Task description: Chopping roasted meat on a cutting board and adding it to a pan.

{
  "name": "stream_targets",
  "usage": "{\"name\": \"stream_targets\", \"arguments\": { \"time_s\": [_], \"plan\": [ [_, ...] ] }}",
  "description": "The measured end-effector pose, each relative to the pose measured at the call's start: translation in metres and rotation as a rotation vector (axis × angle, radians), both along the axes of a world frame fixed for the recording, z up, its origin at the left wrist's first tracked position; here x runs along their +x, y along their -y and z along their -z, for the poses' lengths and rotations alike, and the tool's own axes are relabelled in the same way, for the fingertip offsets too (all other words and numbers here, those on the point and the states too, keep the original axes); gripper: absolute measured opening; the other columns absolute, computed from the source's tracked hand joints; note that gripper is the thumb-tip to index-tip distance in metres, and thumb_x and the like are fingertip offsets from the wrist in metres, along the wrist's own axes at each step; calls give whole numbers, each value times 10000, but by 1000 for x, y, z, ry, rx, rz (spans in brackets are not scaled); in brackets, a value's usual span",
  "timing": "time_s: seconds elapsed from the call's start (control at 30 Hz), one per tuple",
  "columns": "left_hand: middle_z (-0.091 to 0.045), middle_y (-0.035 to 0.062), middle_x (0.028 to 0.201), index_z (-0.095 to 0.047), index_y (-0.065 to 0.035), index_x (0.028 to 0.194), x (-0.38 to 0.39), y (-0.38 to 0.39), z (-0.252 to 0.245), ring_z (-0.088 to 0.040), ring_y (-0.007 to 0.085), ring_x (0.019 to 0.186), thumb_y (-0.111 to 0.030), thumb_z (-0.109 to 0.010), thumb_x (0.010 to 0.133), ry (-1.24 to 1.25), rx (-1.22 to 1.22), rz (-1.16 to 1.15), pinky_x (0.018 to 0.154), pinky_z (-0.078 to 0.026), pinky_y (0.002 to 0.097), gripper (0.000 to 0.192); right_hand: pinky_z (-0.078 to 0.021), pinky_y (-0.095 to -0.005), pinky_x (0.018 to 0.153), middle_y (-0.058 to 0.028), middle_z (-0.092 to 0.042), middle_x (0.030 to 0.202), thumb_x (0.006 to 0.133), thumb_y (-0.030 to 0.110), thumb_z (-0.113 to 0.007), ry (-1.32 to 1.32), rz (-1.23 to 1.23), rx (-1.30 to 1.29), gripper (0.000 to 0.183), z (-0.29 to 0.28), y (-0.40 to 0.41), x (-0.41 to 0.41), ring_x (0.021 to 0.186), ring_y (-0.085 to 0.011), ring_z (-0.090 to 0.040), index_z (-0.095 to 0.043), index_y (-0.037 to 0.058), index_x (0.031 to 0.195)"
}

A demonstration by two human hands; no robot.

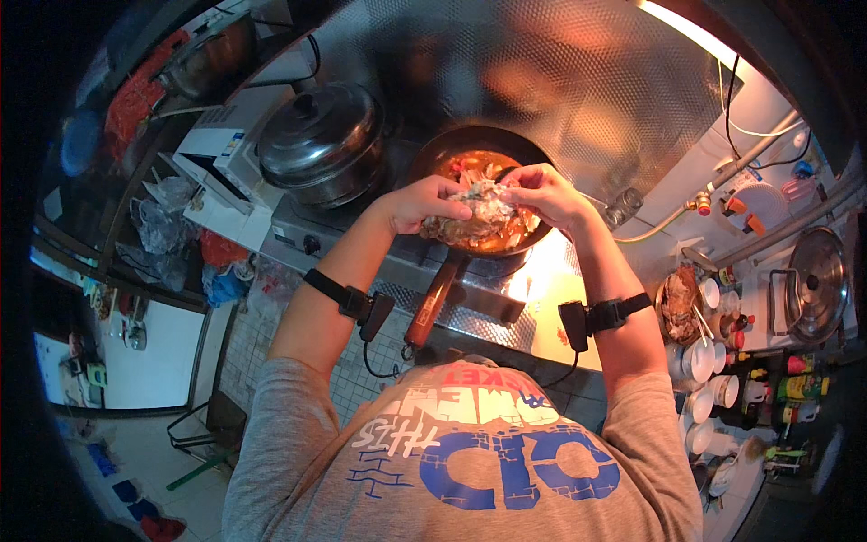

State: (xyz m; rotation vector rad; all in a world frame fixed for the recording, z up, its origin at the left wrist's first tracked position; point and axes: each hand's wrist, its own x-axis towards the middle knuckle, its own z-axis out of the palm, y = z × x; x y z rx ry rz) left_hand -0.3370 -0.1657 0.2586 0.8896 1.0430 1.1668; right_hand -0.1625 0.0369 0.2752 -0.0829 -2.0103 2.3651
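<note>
Over a dark frying pan (498,139) on the stove, both of my hands hold a large piece of cooked meat (471,220). My left hand (430,203) grips its left side, thumb on top. The fingertips of my right hand (542,193) pinch pale, shredded-looking matter on the upper right of the meat. Reddish-orange sauce with chunks of food (481,162) lies in the pan below, partly hidden by the meat and my hands. The pan's wooden handle (435,298) points towards me.
A lidded steel pot (324,142) stands left of the pan, near a white microwave oven (227,152). Flames (525,281) glow beneath the pan's right side. To the right are a dish of meat (679,305), stacked bowls (699,359), bottles (802,388) and a glass lid (817,284).
</note>
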Motion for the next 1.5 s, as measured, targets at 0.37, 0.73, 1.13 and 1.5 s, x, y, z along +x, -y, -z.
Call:
{"name": "stream_targets", "arguments": {
  "time_s": [0.37, 0.73, 1.13, 1.5],
  "plan": [
    [-680, 124, 1159, -599, 32, 1238, 11, 0, -15, -670, 179, 1027, -160, -730, 881, 45, -28, -117, 910, -545, 323, 426, -538, -227, 706, -51, -664, 1043, 950, 150, -663, 75, 120, -175, 291, 20, -6, 1, 857, -109, -648, -602, 9, 1197],
    [-680, 60, 991, -625, -24, 1113, 33, -25, -11, -673, 126, 846, -178, -668, 923, 140, -1, -495, 712, -583, 307, 248, -561, -294, 741, -52, -623, 1106, 889, 307, -751, 140, 459, 12, 462, 26, 40, -9, 942, -137, -620, -568, 31, 1212],
    [-674, 104, 1106, -618, 0, 1206, 22, -22, -3, -631, 158, 1011, -212, -850, 739, -651, 189, -384, 889, -502, 294, 564, -538, -293, 717, -21, -676, 1034, 903, 236, -730, 127, 428, -396, 336, 47, 24, -6, 832, -108, -614, -633, 61, 1173],
    [-649, 152, 1022, -633, 5, 1098, 30, -24, 5, -658, 277, 977, -183, -820, 704, -1276, 397, -538, 861, -540, 377, 475, -606, -299, 652, -63, -673, 991, 885, 188, -749, 150, 561, -296, 302, 23, 37, -1, 851, -159, -688, -640, 23, 1115]
  ]
}}
